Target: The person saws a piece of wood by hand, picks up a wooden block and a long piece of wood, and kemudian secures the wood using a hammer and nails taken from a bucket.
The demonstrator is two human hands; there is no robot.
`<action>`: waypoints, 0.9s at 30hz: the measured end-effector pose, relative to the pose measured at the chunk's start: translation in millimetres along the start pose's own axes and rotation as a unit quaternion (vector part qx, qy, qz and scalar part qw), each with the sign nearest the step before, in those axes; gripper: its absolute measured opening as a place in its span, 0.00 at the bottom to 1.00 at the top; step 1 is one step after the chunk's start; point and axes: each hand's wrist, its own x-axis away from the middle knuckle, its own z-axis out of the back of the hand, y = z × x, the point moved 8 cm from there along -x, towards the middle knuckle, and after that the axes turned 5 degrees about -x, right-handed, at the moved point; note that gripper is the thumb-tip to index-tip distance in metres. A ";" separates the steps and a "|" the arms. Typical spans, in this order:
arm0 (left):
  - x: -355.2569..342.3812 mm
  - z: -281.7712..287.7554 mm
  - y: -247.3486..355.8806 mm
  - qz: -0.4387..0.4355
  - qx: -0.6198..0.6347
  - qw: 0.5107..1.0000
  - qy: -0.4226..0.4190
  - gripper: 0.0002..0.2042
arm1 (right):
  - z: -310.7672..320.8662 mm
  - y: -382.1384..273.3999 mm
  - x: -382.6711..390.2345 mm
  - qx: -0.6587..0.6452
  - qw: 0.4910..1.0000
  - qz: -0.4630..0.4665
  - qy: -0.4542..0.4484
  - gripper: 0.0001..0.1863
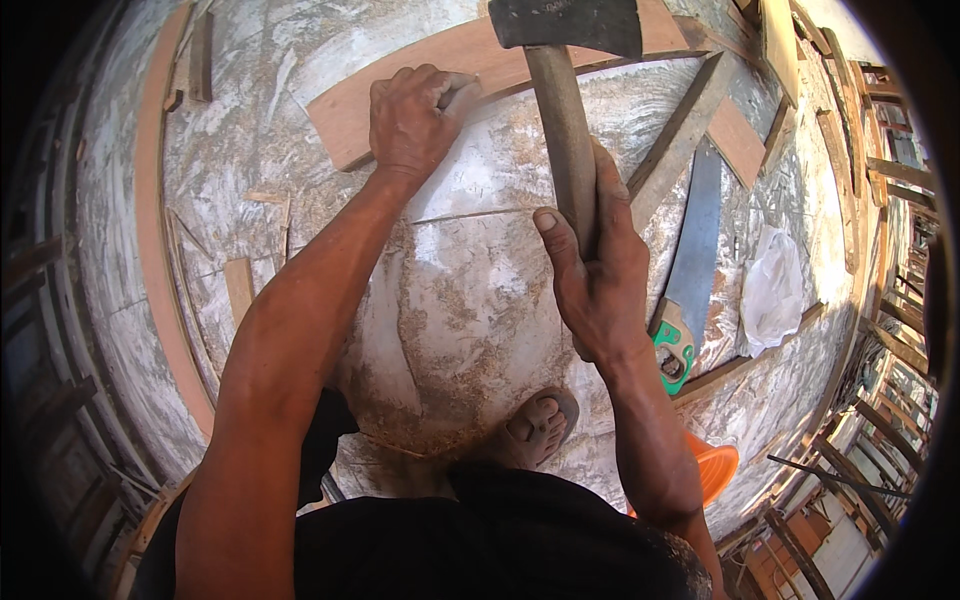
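Note:
My right hand [603, 262] grips the wooden handle of an axe [562, 125]. Its dark steel head is raised at the top of the view, over the far side of a reddish-brown board [340, 112]. On that board rests my left hand [418, 115], fingers curled in and thumb pressed against them. Whatever sits in that pinch, if anything, is hidden. Right of the axe handle, a grey wooden beam [682, 135] slants toward the board's right end. A handsaw [697, 230] with a green grip lies on the floor just right of my right hand.
A long plank [153, 200] runs along the left, near a short wood block [239, 288]. At right lie a crumpled white plastic bag [772, 285] and a small board piece [735, 140]. An orange plastic object [714, 466] is beside my right forearm. Wood scraps line the right edge.

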 end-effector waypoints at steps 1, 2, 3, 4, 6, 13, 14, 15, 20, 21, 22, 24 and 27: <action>0.6 -1.6 -1.3 0.005 -0.006 1.000 -0.008 0.09 | -3.4 1.8 -1.9 0.003 1.000 0.015 0.005 0.36; 0.5 -4.8 -1.1 0.009 -0.011 1.000 -0.015 0.10 | -7.1 8.4 -2.5 0.008 0.999 0.030 0.012 0.36; -1.1 -5.9 -0.8 0.011 -0.018 1.000 -0.020 0.10 | -9.1 12.7 -3.5 0.011 0.999 0.047 0.019 0.36; -1.9 -6.1 0.2 0.010 -0.036 0.999 -0.021 0.10 | -15.9 25.5 -5.5 0.037 0.999 0.011 -0.015 0.36; -1.5 -5.4 -0.6 0.010 -0.074 0.997 -0.022 0.10 | -28.3 46.7 -7.8 0.086 0.991 -0.061 -0.083 0.37; 0.9 3.1 3.8 -0.028 -0.020 0.999 0.011 0.08 | -16.2 11.0 -10.5 0.018 0.998 0.060 0.007 0.36; 0.0 1.3 5.8 -0.028 -0.016 0.999 0.013 0.08 | -20.3 23.7 -11.2 0.038 0.999 0.019 -0.022 0.36; -1.0 0.3 7.2 -0.029 -0.013 0.999 0.016 0.07 | -24.0 40.2 -10.9 0.057 0.997 -0.023 -0.049 0.36; -2.9 -3.6 -5.6 -0.012 -0.022 0.998 -0.063 0.20 | -17.2 35.9 -15.3 0.041 0.997 -0.037 -0.045 0.36; -4.3 -4.2 -7.1 -0.020 -0.024 0.996 -0.079 0.26 | -11.8 32.3 -11.6 0.040 0.999 -0.015 -0.026 0.36; -7.5 0.5 -6.7 -0.038 -0.094 0.994 -0.050 0.34 | -6.3 28.5 -9.3 0.039 0.999 0.007 -0.008 0.36; -6.4 19.4 -9.6 -0.063 -0.245 0.967 0.005 0.51 | -3.4 22.2 -8.0 0.031 0.999 0.020 -0.006 0.37; -8.2 7.7 -34.5 0.017 -0.262 0.954 -0.145 0.60 | 2.8 -6.2 -9.9 0.034 0.999 0.042 0.008 0.36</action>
